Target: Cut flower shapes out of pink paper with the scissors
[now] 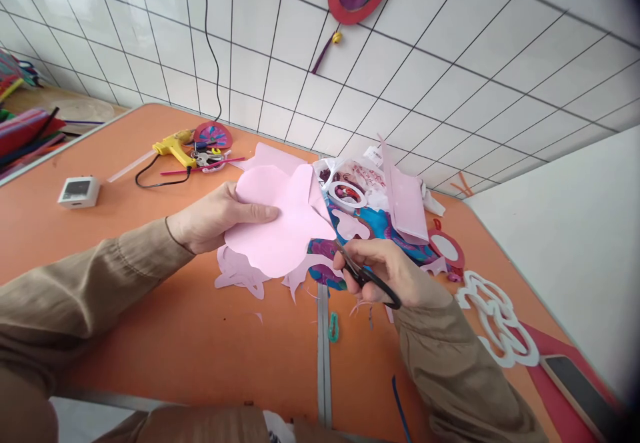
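My left hand (pixel 215 215) pinches a pink paper sheet (pixel 275 230) by its left side, thumb on top. The sheet has a wavy, scalloped lower edge and a folded flap at its upper right. In my right hand (pixel 385 270) is a pair of black-handled scissors (pixel 370 280), fingers wrapped round the handles. The scissors' tips lie at the right corner of the pink sheet; whether the blades are around the paper I cannot tell. Pink paper offcuts (pixel 240 273) lie beneath the sheet on the orange table (pixel 200 343).
A yellow glue gun (pixel 175 148) and a white box-shaped device (pixel 79 192) are at the left. Behind my right hand lie patterned blue fabric (pixel 375 220) and a folded pink sheet (pixel 406 196). White cut-out shapes (pixel 500 323), a phone (pixel 575 383) and a teal clip (pixel 333 327) lie nearer.
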`<state>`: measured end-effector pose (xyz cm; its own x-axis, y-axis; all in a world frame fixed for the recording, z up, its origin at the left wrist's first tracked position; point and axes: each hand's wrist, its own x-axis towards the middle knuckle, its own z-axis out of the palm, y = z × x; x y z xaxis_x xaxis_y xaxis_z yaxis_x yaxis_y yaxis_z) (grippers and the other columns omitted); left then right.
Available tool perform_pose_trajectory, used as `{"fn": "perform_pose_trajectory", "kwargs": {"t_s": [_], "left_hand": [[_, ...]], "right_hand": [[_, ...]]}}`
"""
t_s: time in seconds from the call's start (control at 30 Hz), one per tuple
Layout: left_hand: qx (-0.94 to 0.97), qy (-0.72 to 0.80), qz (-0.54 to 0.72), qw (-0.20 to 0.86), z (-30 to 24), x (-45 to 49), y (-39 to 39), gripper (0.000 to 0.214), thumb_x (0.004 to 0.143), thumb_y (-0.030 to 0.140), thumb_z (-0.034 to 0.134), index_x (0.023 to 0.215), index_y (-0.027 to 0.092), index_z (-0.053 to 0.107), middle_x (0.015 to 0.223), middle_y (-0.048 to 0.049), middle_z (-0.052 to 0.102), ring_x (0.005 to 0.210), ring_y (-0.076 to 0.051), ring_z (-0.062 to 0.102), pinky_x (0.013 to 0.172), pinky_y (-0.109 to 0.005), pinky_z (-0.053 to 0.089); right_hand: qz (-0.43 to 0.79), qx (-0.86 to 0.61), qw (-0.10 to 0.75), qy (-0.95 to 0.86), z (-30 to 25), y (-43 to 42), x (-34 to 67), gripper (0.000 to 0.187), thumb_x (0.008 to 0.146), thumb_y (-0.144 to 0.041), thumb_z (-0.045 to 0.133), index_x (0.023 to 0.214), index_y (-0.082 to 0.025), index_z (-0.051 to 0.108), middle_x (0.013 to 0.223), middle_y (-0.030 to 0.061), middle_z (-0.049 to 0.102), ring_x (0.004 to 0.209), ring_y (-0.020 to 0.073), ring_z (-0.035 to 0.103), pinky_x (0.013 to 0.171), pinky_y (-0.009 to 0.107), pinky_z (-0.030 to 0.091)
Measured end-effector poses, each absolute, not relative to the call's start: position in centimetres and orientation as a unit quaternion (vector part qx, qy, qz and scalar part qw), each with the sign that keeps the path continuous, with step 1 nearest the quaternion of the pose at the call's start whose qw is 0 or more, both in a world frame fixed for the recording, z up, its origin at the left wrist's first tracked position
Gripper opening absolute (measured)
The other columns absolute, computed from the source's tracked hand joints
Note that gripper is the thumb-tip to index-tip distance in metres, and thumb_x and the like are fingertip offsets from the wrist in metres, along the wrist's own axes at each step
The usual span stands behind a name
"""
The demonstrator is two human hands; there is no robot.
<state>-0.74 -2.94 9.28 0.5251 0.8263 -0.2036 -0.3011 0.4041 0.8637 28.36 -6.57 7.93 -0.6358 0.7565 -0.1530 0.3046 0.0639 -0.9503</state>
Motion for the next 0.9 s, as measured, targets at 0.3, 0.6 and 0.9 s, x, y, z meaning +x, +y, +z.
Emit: {"fn": "perform_pose_trajectory", "kwargs": {"t_s": [0.3, 0.6, 0.9], "left_hand": [[0.442, 0.322, 0.435, 0.715, 10.4, -1.7, -2.7, 0.019, 0.067, 0.019, 0.088, 0.082, 0.017, 0.077, 0.077, -0.0059, 0.078, 0.067, -0.02, 0.074, 0.058, -0.024, 0.061], [0.431, 0.306, 0.417, 0.74, 10.2, 0.1, -3.8, 0.026, 0.065, 0.017, 0.089, 0.086, 0.012, 0.074, 0.077, -0.0085, 0.078, 0.067, -0.02, 0.074, 0.059, -0.025, 0.061], [0.44, 0.304, 0.412, 0.737, 9.7, 2.3, -4.8, 0.031, 0.06, 0.02, 0.092, 0.085, 0.01, 0.076, 0.076, -0.0079, 0.078, 0.064, -0.02, 0.072, 0.056, -0.027, 0.06]], "right_hand": [[0.461, -0.426, 0.049, -0.777, 7.4, -6.6, 26.4, 0.043, 0.069, -0.028, 0.078, 0.105, -0.018, 0.056, 0.073, -0.0016, 0.062, 0.063, 0.0135, 0.056, 0.057, 0.025, 0.039], [0.139, -0.372, -0.113, -0.911, 5.5, -10.9, 21.0, 0.016, 0.081, -0.023, 0.062, 0.096, -0.017, 0.058, 0.086, 0.0062, 0.07, 0.073, 0.0217, 0.065, 0.055, 0.031, 0.021], [0.078, -0.354, -0.105, -0.926, 4.7, -11.7, 20.2, 0.015, 0.085, -0.02, 0.059, 0.099, -0.018, 0.062, 0.089, 0.0058, 0.069, 0.078, 0.02, 0.064, 0.056, 0.031, 0.024]]}}
